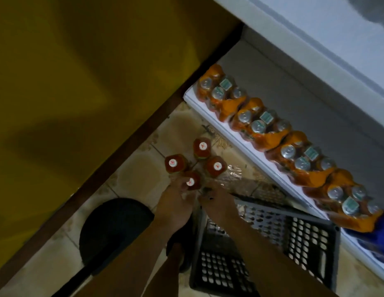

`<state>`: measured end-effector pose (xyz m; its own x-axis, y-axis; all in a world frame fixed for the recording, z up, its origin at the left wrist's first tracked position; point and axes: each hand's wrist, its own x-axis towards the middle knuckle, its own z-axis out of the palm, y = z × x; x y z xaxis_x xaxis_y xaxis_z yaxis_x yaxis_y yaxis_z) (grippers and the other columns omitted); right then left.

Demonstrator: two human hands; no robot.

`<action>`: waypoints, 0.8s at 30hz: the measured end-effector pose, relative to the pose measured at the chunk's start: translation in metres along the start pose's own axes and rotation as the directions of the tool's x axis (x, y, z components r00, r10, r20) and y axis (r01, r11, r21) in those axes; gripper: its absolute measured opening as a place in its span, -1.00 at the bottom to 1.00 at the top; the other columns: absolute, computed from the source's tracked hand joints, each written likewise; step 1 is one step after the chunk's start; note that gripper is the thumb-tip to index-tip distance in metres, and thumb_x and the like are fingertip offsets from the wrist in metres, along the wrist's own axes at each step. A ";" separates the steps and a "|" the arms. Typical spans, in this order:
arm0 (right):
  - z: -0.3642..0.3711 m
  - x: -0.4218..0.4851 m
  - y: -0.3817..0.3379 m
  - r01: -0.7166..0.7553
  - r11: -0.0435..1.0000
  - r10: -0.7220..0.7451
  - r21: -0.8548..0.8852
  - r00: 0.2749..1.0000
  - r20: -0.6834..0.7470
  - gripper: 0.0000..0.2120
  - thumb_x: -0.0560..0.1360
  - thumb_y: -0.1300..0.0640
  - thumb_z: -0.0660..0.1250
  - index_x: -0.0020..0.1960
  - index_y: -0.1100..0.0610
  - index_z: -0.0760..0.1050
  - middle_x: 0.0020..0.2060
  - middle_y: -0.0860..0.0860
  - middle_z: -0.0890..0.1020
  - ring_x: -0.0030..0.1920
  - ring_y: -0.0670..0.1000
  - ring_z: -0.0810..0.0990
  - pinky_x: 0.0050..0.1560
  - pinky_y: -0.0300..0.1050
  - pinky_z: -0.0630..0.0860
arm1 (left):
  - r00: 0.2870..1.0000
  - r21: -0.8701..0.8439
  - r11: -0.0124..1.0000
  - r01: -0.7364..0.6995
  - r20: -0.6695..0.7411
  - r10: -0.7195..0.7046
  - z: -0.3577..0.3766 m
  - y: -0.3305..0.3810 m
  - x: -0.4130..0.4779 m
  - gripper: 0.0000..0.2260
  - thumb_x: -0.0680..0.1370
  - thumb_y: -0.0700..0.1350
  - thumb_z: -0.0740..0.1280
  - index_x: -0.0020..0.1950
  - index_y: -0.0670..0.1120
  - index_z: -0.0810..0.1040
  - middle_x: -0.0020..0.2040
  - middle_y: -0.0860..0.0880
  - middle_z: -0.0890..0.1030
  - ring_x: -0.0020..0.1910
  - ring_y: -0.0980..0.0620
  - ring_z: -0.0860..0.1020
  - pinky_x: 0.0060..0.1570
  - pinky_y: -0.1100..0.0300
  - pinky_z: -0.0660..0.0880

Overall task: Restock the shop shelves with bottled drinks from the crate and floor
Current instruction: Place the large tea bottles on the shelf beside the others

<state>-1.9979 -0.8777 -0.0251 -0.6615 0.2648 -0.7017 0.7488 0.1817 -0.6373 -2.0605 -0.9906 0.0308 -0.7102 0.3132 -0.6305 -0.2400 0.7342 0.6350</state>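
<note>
Here — floor bottles (pixel 215 166): four red drinks with white caps, upright in a tight cluster on the tiled floor (pixel 139 174) near the shelf foot; I judge they are staged there within easy reach.
left hand (pixel 174 202): fingers curled round the neck of the nearest bottle (pixel 190 182), its cap showing between them, likely gripped at the top because the neck is narrower than the body.
right hand (pixel 218 199): reaching in beside that bottle, near crumpled clear wrap (pixel 234 171) — blur hides whether its fingers hold anything.
crate (pixel 311 239): dark rigid plastic with perforated walls and a grid floor, no bottles visible inside, close against the shelf.
shelf (pixel 225 133): smooth and white, with glossy orange packs (pixel 257 123) showing silver tops, lined along its front edge.
</note>
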 end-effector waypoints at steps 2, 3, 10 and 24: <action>0.021 0.031 0.006 -0.023 0.997 0.023 -0.067 1.000 -0.006 -0.85 0.52 0.10 0.36 0.08 -0.03 0.49 -0.08 -0.15 0.58 -0.04 -0.09 0.56 -0.11 -0.26 0.43 | 0.998 -0.036 0.997 0.065 0.010 -0.065 -0.003 -0.020 0.022 -0.78 0.59 -0.19 0.32 0.15 0.07 0.39 -0.05 0.16 0.45 0.04 0.15 0.44 0.10 0.39 0.34; 0.030 0.048 0.010 -0.036 0.996 0.034 -0.086 0.999 -0.018 -0.84 0.52 0.11 0.36 0.08 0.00 0.50 -0.07 -0.13 0.59 -0.02 -0.06 0.57 -0.10 -0.25 0.44 | 0.996 -0.043 0.995 0.091 0.019 -0.091 -0.004 -0.029 0.031 -0.77 0.59 -0.18 0.32 0.14 0.09 0.38 -0.06 0.18 0.45 0.07 0.12 0.45 0.16 0.32 0.35; 0.087 0.125 0.043 -0.180 0.947 0.181 -0.264 0.983 -0.021 -0.63 0.40 -0.03 0.44 0.16 -0.12 0.41 0.05 -0.04 0.57 0.05 0.05 0.60 0.05 0.01 0.56 | 0.980 0.043 0.986 0.164 0.108 -0.168 -0.015 -0.084 0.085 -0.76 0.60 -0.12 0.28 0.23 0.10 0.40 0.10 0.09 0.48 0.15 0.11 0.46 0.16 0.27 0.36; 0.087 0.132 0.041 -0.046 0.915 0.027 -0.402 0.998 -0.053 -0.63 0.53 -0.13 0.33 0.26 -0.03 0.40 0.13 -0.01 0.58 0.12 0.06 0.58 0.10 -0.04 0.54 | 0.980 0.064 0.991 0.121 0.149 -0.130 -0.019 -0.098 0.110 -0.67 0.59 -0.13 0.32 0.30 0.15 0.38 0.15 0.09 0.52 0.19 0.15 0.43 0.10 0.30 0.32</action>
<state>-2.0579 -0.9172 -0.1719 -0.6381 0.3195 -0.7006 0.7319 0.5344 -0.4229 -2.1280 -1.0396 -0.0925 -0.5663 0.3015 -0.7671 -0.2818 0.8038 0.5240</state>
